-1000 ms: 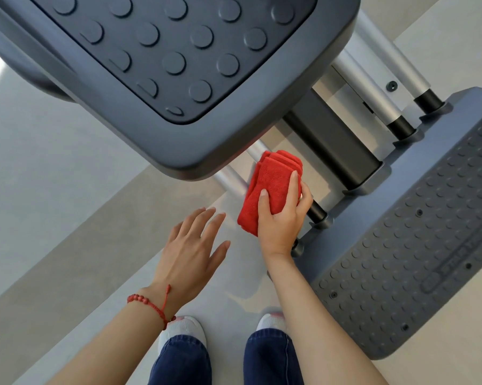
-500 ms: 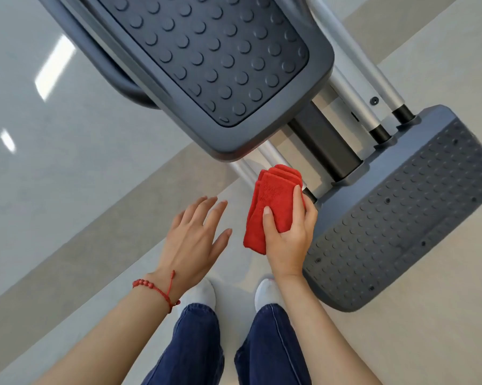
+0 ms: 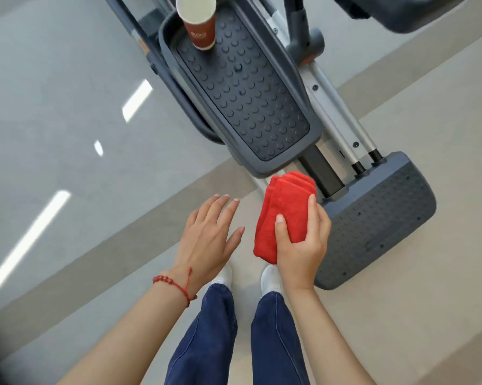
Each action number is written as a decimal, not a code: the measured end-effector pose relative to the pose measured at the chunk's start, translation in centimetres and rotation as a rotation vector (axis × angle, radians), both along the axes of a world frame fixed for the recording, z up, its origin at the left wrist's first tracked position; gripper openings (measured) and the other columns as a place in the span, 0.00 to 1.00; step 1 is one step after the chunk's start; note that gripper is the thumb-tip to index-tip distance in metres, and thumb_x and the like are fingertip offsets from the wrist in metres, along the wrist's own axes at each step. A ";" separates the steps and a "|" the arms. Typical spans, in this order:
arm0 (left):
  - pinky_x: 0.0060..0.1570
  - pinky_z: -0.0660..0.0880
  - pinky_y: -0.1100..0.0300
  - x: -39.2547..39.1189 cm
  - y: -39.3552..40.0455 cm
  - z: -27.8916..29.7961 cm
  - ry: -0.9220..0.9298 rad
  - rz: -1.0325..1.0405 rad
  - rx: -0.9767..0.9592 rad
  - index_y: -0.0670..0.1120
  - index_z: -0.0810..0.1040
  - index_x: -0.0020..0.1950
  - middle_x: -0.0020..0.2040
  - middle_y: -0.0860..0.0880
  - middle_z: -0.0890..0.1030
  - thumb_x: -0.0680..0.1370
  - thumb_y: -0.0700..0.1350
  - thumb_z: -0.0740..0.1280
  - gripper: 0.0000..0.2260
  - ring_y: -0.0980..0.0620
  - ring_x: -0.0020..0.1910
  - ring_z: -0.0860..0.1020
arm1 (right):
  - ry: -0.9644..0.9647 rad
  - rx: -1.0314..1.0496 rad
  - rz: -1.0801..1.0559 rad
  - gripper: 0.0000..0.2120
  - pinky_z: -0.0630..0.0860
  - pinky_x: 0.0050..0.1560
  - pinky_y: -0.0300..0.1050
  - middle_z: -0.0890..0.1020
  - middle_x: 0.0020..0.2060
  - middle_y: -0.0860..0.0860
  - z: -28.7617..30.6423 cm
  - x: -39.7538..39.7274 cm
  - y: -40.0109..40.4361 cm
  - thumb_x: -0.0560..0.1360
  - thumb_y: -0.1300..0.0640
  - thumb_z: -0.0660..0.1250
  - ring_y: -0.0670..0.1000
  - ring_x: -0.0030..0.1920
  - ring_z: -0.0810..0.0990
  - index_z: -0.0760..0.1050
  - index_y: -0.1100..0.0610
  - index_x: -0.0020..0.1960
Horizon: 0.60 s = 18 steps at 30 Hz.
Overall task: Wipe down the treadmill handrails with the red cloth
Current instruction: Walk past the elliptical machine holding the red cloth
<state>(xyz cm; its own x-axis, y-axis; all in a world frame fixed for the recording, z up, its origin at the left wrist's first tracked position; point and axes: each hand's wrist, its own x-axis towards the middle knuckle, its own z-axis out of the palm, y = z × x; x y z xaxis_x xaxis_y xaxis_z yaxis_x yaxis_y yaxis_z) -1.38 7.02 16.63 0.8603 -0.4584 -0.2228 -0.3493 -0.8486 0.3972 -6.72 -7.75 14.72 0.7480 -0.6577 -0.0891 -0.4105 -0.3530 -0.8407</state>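
Note:
My right hand (image 3: pixel 301 243) grips a folded red cloth (image 3: pixel 285 209), held in the air just below the near end of a studded grey foot pedal (image 3: pixel 242 90). The cloth's top edge sits in front of the silver rails (image 3: pixel 342 126) under the pedal; I cannot tell if it touches them. My left hand (image 3: pixel 206 237), with a red bead bracelet on the wrist, hovers open with fingers spread to the left of the cloth and holds nothing. No handrail is visible in this view.
A brown paper cup (image 3: pixel 199 22) stands on the far end of the pedal. A dark studded rear base cover (image 3: pixel 378 215) lies on the floor at right. My white shoes (image 3: pixel 270 279) and blue jeans are below. Grey floor spreads left.
The view has pulled back and up, so the whole pedal and the paper cup now show. My right hand with the cloth has drawn away from the rail toward me. The left hand stays open.

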 end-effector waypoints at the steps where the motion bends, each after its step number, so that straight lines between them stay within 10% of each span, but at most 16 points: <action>1: 0.53 0.74 0.51 0.2 0.5 1.4 -0.010 0.008 -0.001 0.41 0.75 0.62 0.60 0.43 0.78 0.76 0.53 0.54 0.23 0.45 0.62 0.71 | -0.007 -0.002 0.010 0.30 0.65 0.55 0.23 0.65 0.62 0.48 1.5 0.3 0.5 0.71 0.46 0.64 0.38 0.59 0.68 0.62 0.51 0.71; 18: 0.51 0.75 0.50 0.6 7.7 21.8 -0.147 0.278 0.012 0.42 0.73 0.63 0.59 0.42 0.78 0.82 0.57 0.41 0.28 0.42 0.59 0.75 | -0.060 0.024 0.186 0.31 0.65 0.56 0.37 0.65 0.62 0.48 23.2 4.8 5.7 0.69 0.46 0.65 0.45 0.59 0.68 0.63 0.50 0.70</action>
<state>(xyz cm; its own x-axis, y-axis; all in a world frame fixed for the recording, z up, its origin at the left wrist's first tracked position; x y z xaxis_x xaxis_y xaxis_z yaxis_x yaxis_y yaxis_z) -0.79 14.72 38.45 0.9758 -0.1990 -0.0905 -0.1560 -0.9239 0.3493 -1.89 -2.08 37.92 0.8608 -0.5060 -0.0547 -0.2892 -0.3980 -0.8706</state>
